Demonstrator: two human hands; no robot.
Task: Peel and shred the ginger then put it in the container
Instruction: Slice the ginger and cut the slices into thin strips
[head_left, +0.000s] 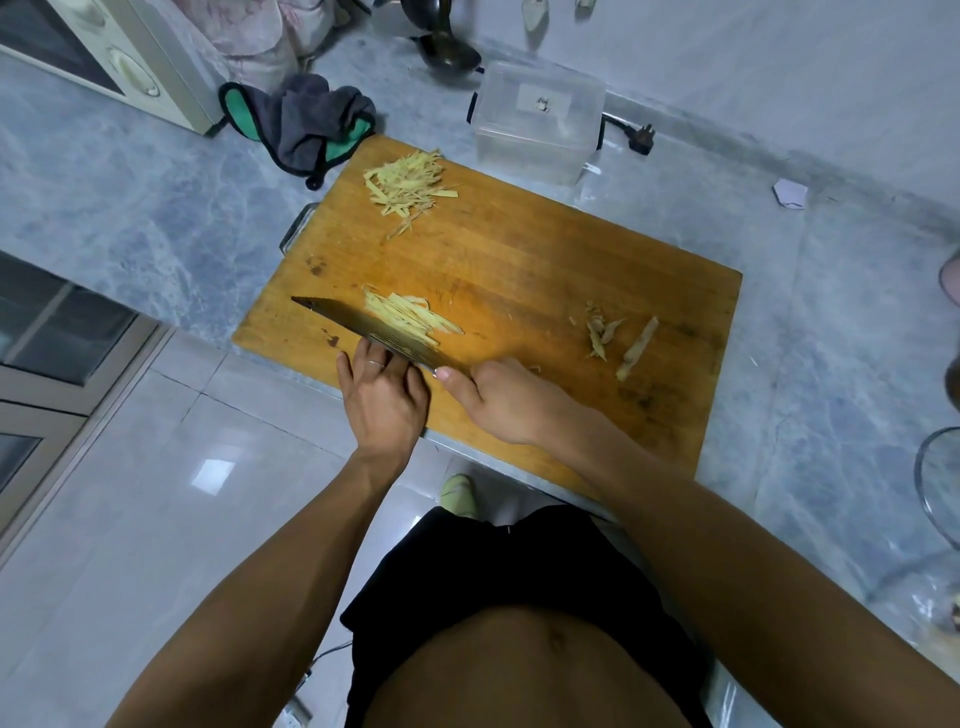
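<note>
Starting from the left, there's a grey-and-green cloth (306, 122) bunched up on the marble counter (130, 208) just off the far corner of the wooden cutting board (519, 270). Left hand (382, 400) is at the near edge of the board, fingers pressed up against the flat of the cleaver (363, 330), so it's bracing the blade rather than gripping anything. A small batch of ginger strips (410, 317) sits right behind the blade, and a bigger shredded ginger pile (410, 184) is at the far end of the board. Right hand (498, 402) is closed around the cleaver handle, thumb along the spine. Further right, some ginger peels (618, 338) lie on the board. Clear plastic container (540, 122) sits on the counter just past the board's far edge.
</note>
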